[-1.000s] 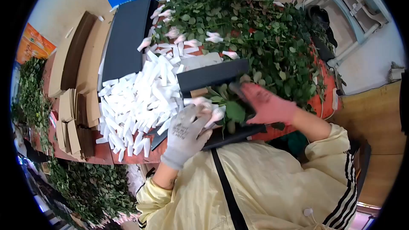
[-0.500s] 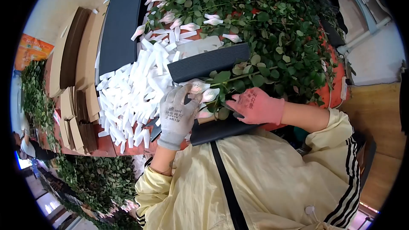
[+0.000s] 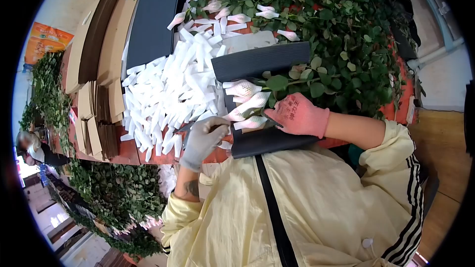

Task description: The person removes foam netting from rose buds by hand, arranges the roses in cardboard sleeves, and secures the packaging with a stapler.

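Several pale pink rosebuds in white foam net sleeves [image 3: 242,89] lie side by side on dark corrugated wrapping board [image 3: 269,143] in front of me. My right hand [image 3: 299,116], in a pink-red glove, is closed around rose stems just behind these buds; its fingertips are partly hidden. Just left of the buds is my left hand [image 3: 204,141], in a grey glove, with fingers curled towards the thumb near the sleeve tips. Whether anything sits between those fingers is hidden. A folded strip of dark board [image 3: 262,62] lies beyond the buds.
Loose white foam sleeves [image 3: 173,89] are heaped on the red table [image 3: 128,153] at left. Behind them stand a dark board [image 3: 156,20] and cardboard stacks [image 3: 91,39]. Leafy rose stems [image 3: 341,44] cover the right side. A person [image 3: 34,148] is at far left.
My left hand has drawn back from the netted buds, down and to the left, uncovering them. My right hand stays at the stems. The view has shifted slightly.
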`<control>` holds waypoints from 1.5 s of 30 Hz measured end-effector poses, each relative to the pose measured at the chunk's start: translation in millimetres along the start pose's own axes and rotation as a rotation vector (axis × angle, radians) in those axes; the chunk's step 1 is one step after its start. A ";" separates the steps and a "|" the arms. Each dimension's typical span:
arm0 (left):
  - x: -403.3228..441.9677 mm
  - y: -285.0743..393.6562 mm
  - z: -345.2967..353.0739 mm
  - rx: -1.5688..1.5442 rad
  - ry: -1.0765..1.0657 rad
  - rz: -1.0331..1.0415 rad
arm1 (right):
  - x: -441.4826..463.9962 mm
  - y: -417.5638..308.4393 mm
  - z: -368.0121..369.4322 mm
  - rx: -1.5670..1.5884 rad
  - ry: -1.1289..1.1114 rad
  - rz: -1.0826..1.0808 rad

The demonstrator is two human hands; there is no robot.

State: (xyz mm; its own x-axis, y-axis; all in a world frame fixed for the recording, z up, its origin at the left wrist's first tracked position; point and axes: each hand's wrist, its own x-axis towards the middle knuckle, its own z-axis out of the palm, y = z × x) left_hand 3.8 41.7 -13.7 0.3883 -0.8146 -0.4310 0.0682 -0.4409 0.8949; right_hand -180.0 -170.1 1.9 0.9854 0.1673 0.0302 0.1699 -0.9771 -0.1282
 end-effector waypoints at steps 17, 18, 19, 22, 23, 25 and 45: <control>37.9 -33.8 11.9 -0.181 -0.023 -0.196 | 7.1 4.3 6.1 0.015 -0.348 -0.013; 38.8 -31.8 11.8 -0.190 -0.028 -0.199 | 5.5 4.4 4.9 0.014 -0.348 -0.013; 39.1 -27.5 12.2 -0.198 -0.034 -0.202 | 3.1 3.1 2.9 0.013 -0.229 -0.019; 37.5 -6.2 20.9 -0.099 0.010 -0.225 | 3.8 2.4 -0.7 0.041 -0.150 -0.043; 37.6 -6.9 23.2 -0.099 0.013 -0.226 | 4.4 1.9 -1.3 0.068 -0.184 -0.049; 40.6 -12.0 27.2 -0.013 0.036 -0.173 | 7.2 1.2 -2.2 0.092 -0.272 -0.058; 52.1 8.8 12.3 0.323 -0.234 -0.306 | 11.2 13.7 3.4 0.241 -0.536 -0.136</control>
State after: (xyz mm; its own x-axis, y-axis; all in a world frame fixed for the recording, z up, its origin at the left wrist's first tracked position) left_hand 13.3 -9.3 -29.8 0.1762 -0.6760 -0.7156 -0.1560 -0.7369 0.6578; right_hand -166.6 -181.1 -2.9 0.8109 0.3927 -0.4338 0.2297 -0.8955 -0.3813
